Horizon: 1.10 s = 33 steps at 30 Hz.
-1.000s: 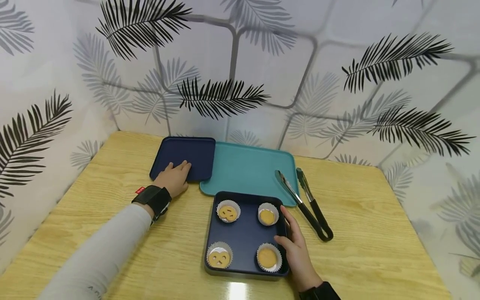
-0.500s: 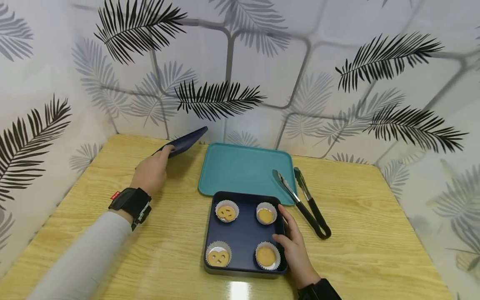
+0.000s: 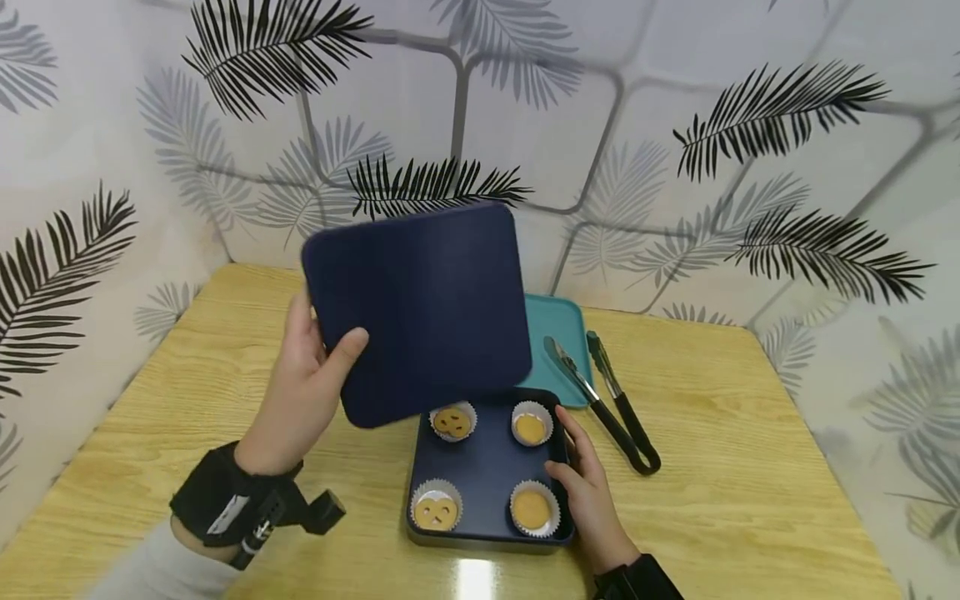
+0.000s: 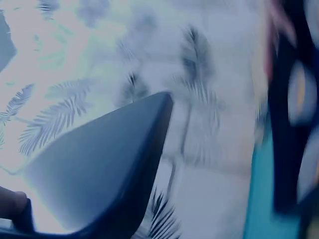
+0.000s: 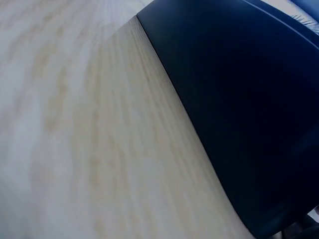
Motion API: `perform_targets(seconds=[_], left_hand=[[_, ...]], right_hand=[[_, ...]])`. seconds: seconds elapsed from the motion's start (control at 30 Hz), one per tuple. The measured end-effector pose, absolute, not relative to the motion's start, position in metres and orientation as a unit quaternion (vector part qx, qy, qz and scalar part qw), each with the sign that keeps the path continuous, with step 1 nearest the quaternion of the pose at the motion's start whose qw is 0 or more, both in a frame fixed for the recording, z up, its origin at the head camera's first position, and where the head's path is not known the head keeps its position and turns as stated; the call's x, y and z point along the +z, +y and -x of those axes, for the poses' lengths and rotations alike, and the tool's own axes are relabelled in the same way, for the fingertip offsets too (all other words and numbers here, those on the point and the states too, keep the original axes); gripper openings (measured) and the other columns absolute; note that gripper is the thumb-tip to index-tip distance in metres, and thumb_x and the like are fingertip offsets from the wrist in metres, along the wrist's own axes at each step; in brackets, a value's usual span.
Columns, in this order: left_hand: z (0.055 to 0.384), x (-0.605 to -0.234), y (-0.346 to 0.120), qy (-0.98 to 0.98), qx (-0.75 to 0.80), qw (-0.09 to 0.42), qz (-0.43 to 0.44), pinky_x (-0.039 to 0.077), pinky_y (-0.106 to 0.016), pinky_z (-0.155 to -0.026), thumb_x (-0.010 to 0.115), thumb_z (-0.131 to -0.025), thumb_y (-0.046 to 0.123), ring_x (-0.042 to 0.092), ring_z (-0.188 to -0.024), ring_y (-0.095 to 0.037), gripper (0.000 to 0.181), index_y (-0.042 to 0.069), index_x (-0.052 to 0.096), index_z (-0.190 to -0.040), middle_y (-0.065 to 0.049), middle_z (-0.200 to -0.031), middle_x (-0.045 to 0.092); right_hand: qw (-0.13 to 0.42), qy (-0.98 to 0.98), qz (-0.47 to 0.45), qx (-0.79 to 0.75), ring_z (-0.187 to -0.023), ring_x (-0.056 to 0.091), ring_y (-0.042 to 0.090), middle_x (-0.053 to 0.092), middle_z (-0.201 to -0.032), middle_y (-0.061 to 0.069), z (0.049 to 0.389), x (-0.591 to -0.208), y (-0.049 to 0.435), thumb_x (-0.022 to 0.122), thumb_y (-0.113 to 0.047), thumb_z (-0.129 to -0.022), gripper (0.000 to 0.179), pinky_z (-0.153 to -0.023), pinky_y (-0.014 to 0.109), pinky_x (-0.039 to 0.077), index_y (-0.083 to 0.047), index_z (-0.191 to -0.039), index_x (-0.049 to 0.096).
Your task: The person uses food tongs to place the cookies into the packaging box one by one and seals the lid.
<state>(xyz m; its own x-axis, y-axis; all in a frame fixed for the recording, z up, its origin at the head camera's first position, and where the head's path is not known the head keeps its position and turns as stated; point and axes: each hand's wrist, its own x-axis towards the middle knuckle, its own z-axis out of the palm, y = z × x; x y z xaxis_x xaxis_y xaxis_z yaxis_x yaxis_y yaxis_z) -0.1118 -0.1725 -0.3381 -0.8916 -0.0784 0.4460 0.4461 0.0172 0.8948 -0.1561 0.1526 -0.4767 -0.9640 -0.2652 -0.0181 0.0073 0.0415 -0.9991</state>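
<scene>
My left hand (image 3: 300,383) grips a flat navy lid (image 3: 427,308) at its left edge, thumb on the near face and the other fingers behind. The lid is raised and tilted, overlapping the far end of a navy box (image 3: 491,479) in the head view. Inside the box sit several cookies in white paper cups, two with cut-out holes like the near-left cookie (image 3: 436,513) and two plain round ones like the near-right cookie (image 3: 532,508). My right hand (image 3: 596,500) holds the box's right wall, its thumb at the rim. The right wrist view shows the box's dark outer wall (image 5: 234,109).
Behind the box lies a teal tray (image 3: 558,321), partly hidden by the lid. Black-handled tongs (image 3: 618,437) lie to the right, one arm overlapping the tray. A leaf-patterned wall covering (image 3: 637,167) rises behind the wooden table (image 3: 720,467).
My left hand has picked up the navy lid from beside the teal tray, tilted it up and brought it rightward and nearer. The right hand has stayed on the box.
</scene>
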Motion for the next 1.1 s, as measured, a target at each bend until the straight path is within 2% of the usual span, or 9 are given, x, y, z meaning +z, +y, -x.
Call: perform_targets(seconds=[0.07, 0.17, 0.27, 0.33, 0.43, 0.5, 0.57, 0.73, 1.1], left_hand=[[0.103, -0.347, -0.161, -0.679, -0.718, 0.108, 0.111, 0.046, -0.030, -0.109, 0.046, -0.109, 0.013, 0.039, -0.144, -0.025, 0.071, 0.026, 0.002, -0.163, -0.010, -0.164, 0.026], [0.096, -0.370, -0.144, -0.703, -0.707, 0.022, 0.075, 0.028, -0.045, -0.122, 0.046, -0.110, 0.022, 0.016, -0.153, -0.029, 0.071, 0.024, -0.001, -0.164, -0.008, -0.169, 0.007], [0.093, -0.391, -0.126, -0.720, -0.692, -0.020, 0.047, 0.009, -0.059, -0.123, 0.046, -0.110, 0.023, -0.005, -0.155, -0.029, 0.072, 0.021, -0.001, -0.164, -0.005, -0.169, -0.005], [0.092, -0.401, -0.116, -0.713, -0.699, -0.033, 0.036, 0.008, -0.060, -0.123, 0.046, -0.110, 0.020, -0.006, -0.155, -0.030, 0.071, 0.021, -0.001, -0.164, -0.005, -0.169, -0.006], [0.091, -0.409, -0.105, -0.698, -0.715, -0.030, 0.030, 0.012, -0.060, -0.123, 0.044, -0.110, 0.016, -0.003, -0.155, -0.032, 0.071, 0.017, -0.002, -0.164, -0.008, -0.169, -0.006], [0.091, -0.412, -0.099, -0.697, -0.716, -0.019, 0.036, 0.011, -0.062, -0.122, 0.043, -0.110, 0.016, -0.004, -0.154, -0.034, 0.071, 0.014, -0.003, -0.163, -0.010, -0.169, -0.007], [0.092, -0.413, -0.095, -0.701, -0.712, -0.008, 0.040, 0.009, -0.064, -0.121, 0.043, -0.110, 0.018, -0.008, -0.154, -0.036, 0.071, 0.013, -0.004, -0.163, -0.010, -0.169, -0.009], [0.092, -0.417, -0.085, -0.711, -0.703, 0.019, 0.028, 0.021, -0.068, -0.117, 0.047, -0.110, 0.027, 0.003, -0.153, -0.042, 0.073, 0.018, -0.002, -0.163, -0.010, -0.169, -0.008], [0.095, -0.434, -0.081, -0.756, -0.653, 0.044, -0.009, 0.009, -0.062, -0.123, 0.041, -0.109, 0.012, -0.001, -0.154, -0.035, 0.066, 0.004, 0.002, -0.162, -0.017, -0.168, -0.001]], right_hand=[[0.107, 0.711, 0.082, -0.691, -0.152, 0.019, 0.032, 0.021, -0.167, 0.005, 0.156, -0.476, 0.152, 0.048, 0.007, -0.095, 0.071, -0.117, 0.039, 0.034, -0.017, -0.160, 0.030], [0.122, 0.709, 0.067, -0.691, -0.149, 0.026, 0.030, 0.024, -0.165, 0.007, 0.156, -0.474, 0.153, 0.048, 0.000, -0.101, 0.064, -0.107, 0.028, 0.042, -0.017, -0.160, 0.030], [0.134, 0.712, 0.037, -0.689, -0.145, 0.031, 0.027, 0.029, -0.162, 0.007, 0.156, -0.469, 0.154, 0.046, -0.021, -0.109, 0.053, -0.102, 0.026, 0.044, -0.017, -0.159, 0.029], [0.120, 0.709, 0.033, -0.694, -0.145, 0.033, 0.024, 0.029, -0.162, 0.005, 0.153, -0.464, 0.155, 0.040, -0.036, -0.111, 0.053, -0.103, 0.025, 0.044, -0.017, -0.159, 0.029], [0.068, 0.686, 0.069, -0.721, -0.148, 0.027, 0.022, 0.024, -0.164, 0.000, 0.147, -0.456, 0.155, 0.029, -0.041, -0.112, 0.054, -0.107, 0.021, 0.042, -0.018, -0.161, 0.025], [0.032, 0.676, 0.118, -0.727, -0.152, 0.021, 0.021, 0.018, -0.167, -0.001, 0.141, -0.451, 0.155, 0.024, -0.034, -0.113, 0.051, -0.111, 0.019, 0.036, -0.019, -0.162, 0.021], [0.002, 0.674, 0.160, -0.721, -0.154, 0.014, 0.020, 0.015, -0.169, 0.002, 0.136, -0.448, 0.155, 0.026, -0.024, -0.112, 0.051, -0.115, 0.019, 0.031, -0.019, -0.163, 0.020], [-0.043, 0.686, 0.214, -0.694, -0.155, 0.007, 0.012, 0.011, -0.170, 0.009, 0.130, -0.446, 0.154, 0.037, 0.000, -0.104, 0.061, -0.118, 0.016, 0.020, -0.010, -0.162, 0.021], [0.040, 0.718, 0.186, -0.670, -0.156, -0.003, 0.018, 0.007, -0.170, -0.001, 0.138, -0.453, 0.153, 0.051, -0.002, -0.103, 0.072, -0.115, 0.007, 0.016, -0.019, -0.164, 0.016]])
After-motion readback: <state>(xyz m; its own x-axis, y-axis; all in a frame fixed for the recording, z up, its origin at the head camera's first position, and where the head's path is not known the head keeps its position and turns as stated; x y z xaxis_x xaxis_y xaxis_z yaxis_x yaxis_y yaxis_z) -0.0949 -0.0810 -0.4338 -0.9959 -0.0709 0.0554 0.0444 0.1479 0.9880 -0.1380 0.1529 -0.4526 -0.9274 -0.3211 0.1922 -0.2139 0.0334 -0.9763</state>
